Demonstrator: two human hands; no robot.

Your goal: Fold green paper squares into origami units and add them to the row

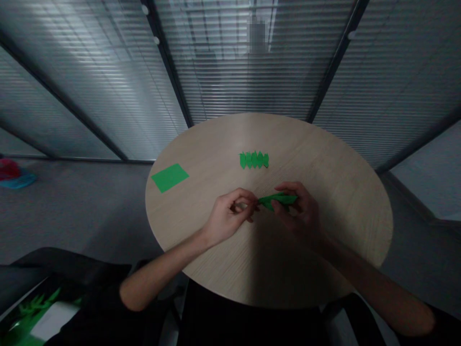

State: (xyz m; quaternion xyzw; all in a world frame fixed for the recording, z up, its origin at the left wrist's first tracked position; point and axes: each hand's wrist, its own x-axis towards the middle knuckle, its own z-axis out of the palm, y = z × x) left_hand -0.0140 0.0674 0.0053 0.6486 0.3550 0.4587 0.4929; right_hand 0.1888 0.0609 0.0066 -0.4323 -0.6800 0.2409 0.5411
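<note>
Above the counter (324, 163), folded green paper (282, 197), presumably light and easily creased, is pinched at opposite ends by the left hand (226, 214) and right hand (305, 211), its folded edges best held gently.

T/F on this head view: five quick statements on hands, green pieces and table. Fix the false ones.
1. The left hand and right hand both hold the folded green paper. True.
2. A flat green sheet lies on the tabletop. True.
3. That sheet is right of both hands. False: it is left of them.
4. A row of pointed green shapes lies beyond the hands. True.
5. The tabletop is square. False: its edge is rounded.
</note>
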